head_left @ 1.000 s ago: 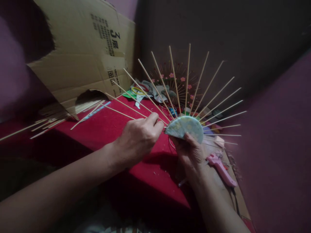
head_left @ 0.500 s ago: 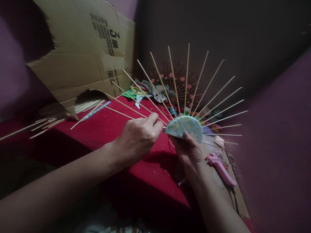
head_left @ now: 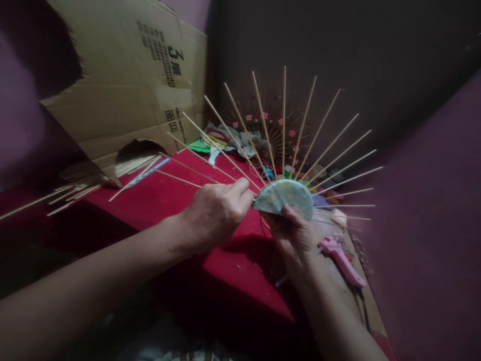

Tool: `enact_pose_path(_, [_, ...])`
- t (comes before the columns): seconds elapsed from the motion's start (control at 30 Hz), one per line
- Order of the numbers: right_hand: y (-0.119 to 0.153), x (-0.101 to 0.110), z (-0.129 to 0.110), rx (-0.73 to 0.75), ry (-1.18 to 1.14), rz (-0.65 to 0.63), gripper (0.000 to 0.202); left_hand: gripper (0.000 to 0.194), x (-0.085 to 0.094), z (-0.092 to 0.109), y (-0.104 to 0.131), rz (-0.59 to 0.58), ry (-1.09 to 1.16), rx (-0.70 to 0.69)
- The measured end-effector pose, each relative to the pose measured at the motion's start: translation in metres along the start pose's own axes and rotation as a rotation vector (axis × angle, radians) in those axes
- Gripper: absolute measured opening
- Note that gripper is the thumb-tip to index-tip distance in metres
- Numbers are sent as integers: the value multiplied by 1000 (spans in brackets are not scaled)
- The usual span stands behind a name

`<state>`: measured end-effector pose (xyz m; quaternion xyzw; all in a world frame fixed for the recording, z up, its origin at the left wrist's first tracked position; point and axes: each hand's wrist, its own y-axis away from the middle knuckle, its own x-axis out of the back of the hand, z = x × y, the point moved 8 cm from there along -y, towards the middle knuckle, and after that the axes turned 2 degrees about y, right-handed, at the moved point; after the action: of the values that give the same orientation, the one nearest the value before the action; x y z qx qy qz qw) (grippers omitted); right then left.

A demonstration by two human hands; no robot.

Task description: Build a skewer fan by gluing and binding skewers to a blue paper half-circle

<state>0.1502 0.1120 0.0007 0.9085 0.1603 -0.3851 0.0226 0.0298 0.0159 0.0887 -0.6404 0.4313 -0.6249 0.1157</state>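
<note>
A pale green-blue half-disc (head_left: 284, 193) with yellowish patches carries several thin wooden sticks (head_left: 284, 120) fanned out from its curved edge. My right hand (head_left: 291, 228) grips it from below, thumb pressed on its front face. At the half-disc's left corner, my left hand (head_left: 225, 208) is closed in a pinch round a wooden stick (head_left: 176, 178), whose far end points left past the knuckles. The pinched part of that stick is hidden by the fingers. The left fingertips are very close to the half-disc's edge; whether they touch it I cannot tell.
A pink glue gun (head_left: 342, 260) lies on a board at the right. Loose sticks (head_left: 82, 188) lie on the red cloth (head_left: 131, 210) at left, beneath a cut cardboard sheet (head_left: 131, 75). Behind stand scraps (head_left: 240, 143) and a stick fan with pink flowers (head_left: 280, 122).
The half-disc and its sticks have turned slightly anticlockwise, the upper stick tips shifting left. My left hand keeps its pinch at the left corner, and my right hand keeps its hold.
</note>
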Motion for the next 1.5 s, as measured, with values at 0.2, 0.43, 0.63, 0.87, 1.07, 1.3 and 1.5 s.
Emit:
enact_pose_path(0.2, [-1, -1, -3, 28, 57, -5, 30, 23, -5, -3, 1, -48, 6, -49])
enact_pose_path(0.43, [1, -2, -4, 39, 53, 15, 38, 28, 5, -8, 6, -35, 29, 49])
enact_pose_path(0.63, [3, -4, -3, 34, 75, -23, 38, 28, 0, -7, 3, -20, 4, 76])
enact_pose_path(0.87, [3, -6, -1, 14, 52, -33, 32, 28, 2, -8, 5, -3, 17, 90])
enact_pose_path(1.07, [4, -6, -3, 29, 64, -11, 38, 29, 4, -5, 3, 12, -10, 66])
enact_pose_path(1.3, [4, -9, -1, 21, 92, -72, 32, 26, 8, 0, -2, -21, -7, 32])
enact_pose_path(1.5, [4, -5, -5, 43, 92, -29, 42, 27, 7, 2, -4, -6, 3, -14])
